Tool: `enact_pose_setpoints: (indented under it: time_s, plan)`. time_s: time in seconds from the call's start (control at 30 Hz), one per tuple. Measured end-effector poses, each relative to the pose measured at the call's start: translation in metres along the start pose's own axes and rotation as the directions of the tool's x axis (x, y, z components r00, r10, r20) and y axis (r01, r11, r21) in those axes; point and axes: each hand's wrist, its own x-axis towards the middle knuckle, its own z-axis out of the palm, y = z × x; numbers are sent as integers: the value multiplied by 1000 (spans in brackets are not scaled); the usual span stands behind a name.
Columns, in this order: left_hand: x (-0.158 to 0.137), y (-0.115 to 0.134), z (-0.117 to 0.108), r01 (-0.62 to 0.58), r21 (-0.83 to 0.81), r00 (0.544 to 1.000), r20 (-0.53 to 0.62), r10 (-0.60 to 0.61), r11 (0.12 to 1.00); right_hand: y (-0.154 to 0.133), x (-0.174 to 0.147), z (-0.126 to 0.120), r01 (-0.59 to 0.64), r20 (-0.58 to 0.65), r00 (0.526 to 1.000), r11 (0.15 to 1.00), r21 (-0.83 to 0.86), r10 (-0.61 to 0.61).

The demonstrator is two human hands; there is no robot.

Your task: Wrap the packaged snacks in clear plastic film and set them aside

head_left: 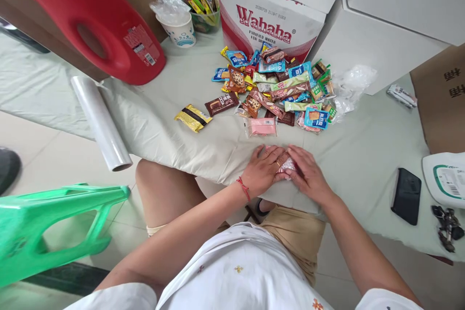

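Note:
At the table's near edge, both hands are on a small pink-and-red packet (288,163) in clear crinkled plastic. My left hand (264,168), with a red string on its wrist, lies over its left side with fingers curled down. On the opposite side, my right hand (308,174) presses against it with thumb and fingers. Most of the packet is hidden under the hands. Just beyond lies a pink wrapped snack (262,126), in front of a heap of mixed snack packets (279,85). A yellow packet (193,118) and a brown cocoa packet (222,103) lie left of the heap.
A red jug (105,29), a plastic film roll (103,128), a paper cup (179,31) and a snack bowl (205,20) stand left. A Wahaba-type water carton (265,17) backs the heap. Crumpled plastic (348,89), a phone (407,196) and keys (448,227) lie right.

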Motion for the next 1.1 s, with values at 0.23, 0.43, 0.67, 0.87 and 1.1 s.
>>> enact_pose_setpoints:
  time_s: [0.23,0.43,0.67,0.87,1.1]
  plan:
    - [2,0,0,-61,52,998,35,59,997,17,-5,11,160,177,975,979,-130,-136]
    - [-1,3,-7,-37,-12,997,74,38,999,17,-9,11,212,177,969,952,-220,-174]
    - [3,-6,-13,27,-272,990,138,12,962,19,-10,10,258,188,958,940,-224,-218]
    - [-10,-28,-36,119,-798,978,-7,-206,591,7,-4,-9,137,140,983,978,-159,-115]
    - [-25,10,-39,170,-975,910,211,-357,-143,-37,-20,1,-275,-73,901,694,665,427]
